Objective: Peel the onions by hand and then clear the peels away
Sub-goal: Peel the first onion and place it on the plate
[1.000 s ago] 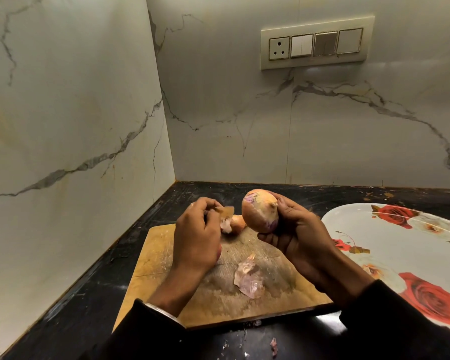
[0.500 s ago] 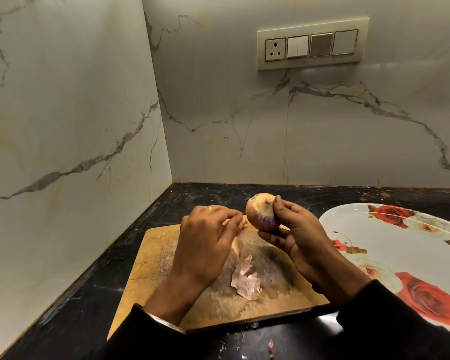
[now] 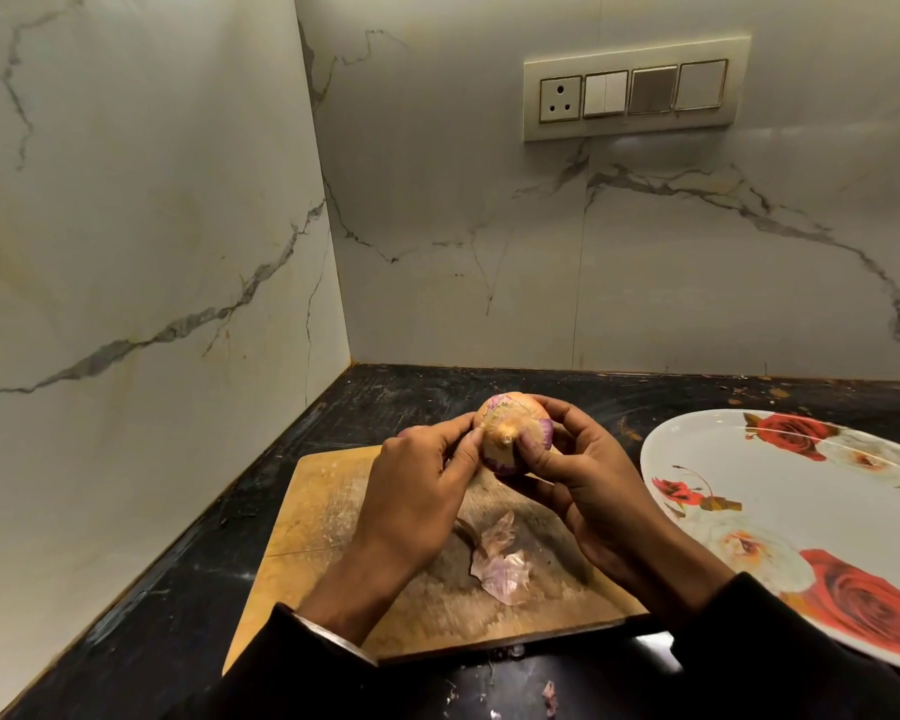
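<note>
- So right now we've got the onion (image 3: 510, 433) pinched between both hands, held up in the air just above the far edge of the cutting board (image 3: 328, 511).
- Our right hand (image 3: 583, 491) cradles it from the right and underneath, fingers curled round the back, thumb pressed on the near face beside the tip.
- Our left hand (image 3: 417, 496) comes in from the left with its fingertips nipping the skin at the onion's left side. Looks like a pinch on a flap of peel, though the exact bit it's got hold of is hard to make out.
- Step-wise we'd call this mid-peel: papery tan skin covers most of it, purple showing at the edges, so there's plenty left to strip.
- Next move probably wants the left fingers to pull the skin away and down while the right hand holds firm or rolls the onion to a fresh patch.
- The onion's stubby tip points toward us and a little down, so its long axis runs roughly near-to-far, tilted.
- One loose peel (image 3: 500, 558) lies on the board below our hands, and small scraps (image 3: 548, 694) sit on the dark counter (image 3: 141, 615) nearer us.
- Clearing all that comes later. The rose-patterned plate (image 3: 811, 511) sits at right.
</note>
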The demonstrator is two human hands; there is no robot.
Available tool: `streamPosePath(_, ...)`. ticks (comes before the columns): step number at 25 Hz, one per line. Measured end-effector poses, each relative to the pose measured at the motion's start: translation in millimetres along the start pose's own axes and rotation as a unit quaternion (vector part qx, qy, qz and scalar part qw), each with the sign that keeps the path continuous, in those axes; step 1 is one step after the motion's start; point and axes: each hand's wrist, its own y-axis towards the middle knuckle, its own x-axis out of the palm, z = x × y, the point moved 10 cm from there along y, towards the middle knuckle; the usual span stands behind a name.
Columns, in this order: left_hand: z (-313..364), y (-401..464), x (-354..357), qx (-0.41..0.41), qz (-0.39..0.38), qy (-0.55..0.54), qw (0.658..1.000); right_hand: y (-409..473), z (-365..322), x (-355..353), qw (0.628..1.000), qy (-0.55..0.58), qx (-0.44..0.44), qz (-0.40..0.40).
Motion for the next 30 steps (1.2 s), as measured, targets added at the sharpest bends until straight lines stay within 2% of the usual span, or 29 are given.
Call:
streamPosePath(6,3,-4,-2,0.011,0.021,0.048,0.999,-5,-2,5,0.998,-0.058,-0.027,-0.001)
streamPosePath(13,1,-3,-7,-0.003,0.037,0.045,0.998,-9,-4,9,0.995,-0.092,-0.047,0.002)
streamPosePath(20,-6,-2,-7,-0.037,0.032,-0.035,0.998,-4,1,6,1.000,-0.007,-0.028,-0.007)
streamPosePath(26,-12,-1,-17,-0.077,0.057,-0.109,0.989,2,9,5,0.997,0.075,0.010,-0.007)
streamPosePath(30,-13,-1,-17,-0.076,0.056,-0.097,0.991,3,7,4,0.997,0.079,0.009,-0.001)
